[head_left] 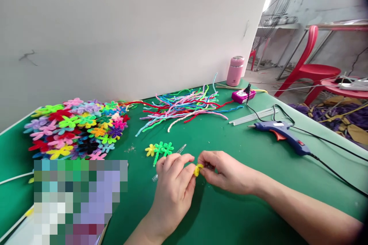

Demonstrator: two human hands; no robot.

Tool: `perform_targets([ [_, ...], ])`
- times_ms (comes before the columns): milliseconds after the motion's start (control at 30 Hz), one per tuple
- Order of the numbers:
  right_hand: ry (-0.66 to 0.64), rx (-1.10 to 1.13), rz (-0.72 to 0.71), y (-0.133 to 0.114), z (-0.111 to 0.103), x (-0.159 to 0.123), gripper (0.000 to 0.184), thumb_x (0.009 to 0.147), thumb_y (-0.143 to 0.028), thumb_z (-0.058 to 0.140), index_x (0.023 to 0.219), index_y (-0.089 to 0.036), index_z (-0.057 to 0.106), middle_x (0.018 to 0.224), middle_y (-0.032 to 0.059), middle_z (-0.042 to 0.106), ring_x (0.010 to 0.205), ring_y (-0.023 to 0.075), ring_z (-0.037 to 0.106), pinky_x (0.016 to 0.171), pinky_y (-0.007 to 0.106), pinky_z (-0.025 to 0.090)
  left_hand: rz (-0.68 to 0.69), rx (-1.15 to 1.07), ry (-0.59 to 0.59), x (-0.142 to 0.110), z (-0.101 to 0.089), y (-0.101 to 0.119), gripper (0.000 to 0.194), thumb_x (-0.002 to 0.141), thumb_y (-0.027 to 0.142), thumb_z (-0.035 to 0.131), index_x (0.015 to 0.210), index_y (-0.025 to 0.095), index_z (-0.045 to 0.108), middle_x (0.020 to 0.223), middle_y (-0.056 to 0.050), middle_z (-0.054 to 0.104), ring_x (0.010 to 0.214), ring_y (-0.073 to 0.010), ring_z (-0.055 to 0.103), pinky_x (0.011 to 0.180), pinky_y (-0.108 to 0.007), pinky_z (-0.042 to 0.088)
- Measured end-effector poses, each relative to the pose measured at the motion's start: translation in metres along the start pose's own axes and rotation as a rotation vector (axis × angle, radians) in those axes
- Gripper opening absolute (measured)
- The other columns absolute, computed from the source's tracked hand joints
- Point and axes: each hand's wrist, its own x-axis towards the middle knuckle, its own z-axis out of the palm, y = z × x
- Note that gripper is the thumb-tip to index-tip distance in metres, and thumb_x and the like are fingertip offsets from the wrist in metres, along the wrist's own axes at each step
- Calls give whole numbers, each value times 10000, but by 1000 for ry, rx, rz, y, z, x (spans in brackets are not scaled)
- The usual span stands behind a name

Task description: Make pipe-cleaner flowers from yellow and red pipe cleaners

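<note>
Between my two hands is a small yellow pipe cleaner (197,170), bent into loops. My left hand (175,187) pinches it from the left, fingers curled over it. From the other side my right hand (222,172) grips its edge between thumb and forefinger. Part of the piece is hidden by my fingertips. Just beyond my left hand lie a yellow pipe-cleaner flower (150,150) and green pipe-cleaner flowers (163,148). A clear stick (181,148) runs partly under that hand.
A heap of colourful pipe-cleaner flowers (71,126) covers the left side. Loose pipe cleaners (184,107) lie at the back. On the right are a blue glue gun (283,134) with a cable, clear glue sticks (253,116), a magenta power strip (243,96) and a pink flask (235,72).
</note>
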Motion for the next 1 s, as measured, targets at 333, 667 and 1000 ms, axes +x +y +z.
perform_targets([
  [333, -43, -34, -29, -1, -6, -1, 109, 742, -89, 453, 677, -176, 439, 583, -53, 415, 521, 81, 339, 483, 182, 293, 37, 49, 16, 2, 0, 1, 179, 769, 74, 483, 807, 204, 600, 917, -37, 663, 854, -217, 508, 762, -388, 340],
  [667, 18, 178, 16, 1, 2, 0, 73, 795, -139, 464, 727, -165, 471, 614, -44, 444, 547, 84, 359, 484, 181, 317, -159, -281, -2, 1, 5, -5, 96, 791, 115, 507, 815, 183, 572, 821, -44, 619, 780, -174, 563, 722, -319, 458],
  [1000, 103, 484, 104, 6, 19, 2, 204, 837, -349, 483, 768, -158, 498, 625, -36, 451, 534, 87, 386, 484, 196, 326, -114, -95, 131, -1, 6, -4, 127, 770, 111, 506, 825, 195, 582, 805, -44, 633, 759, -189, 586, 700, -332, 473],
])
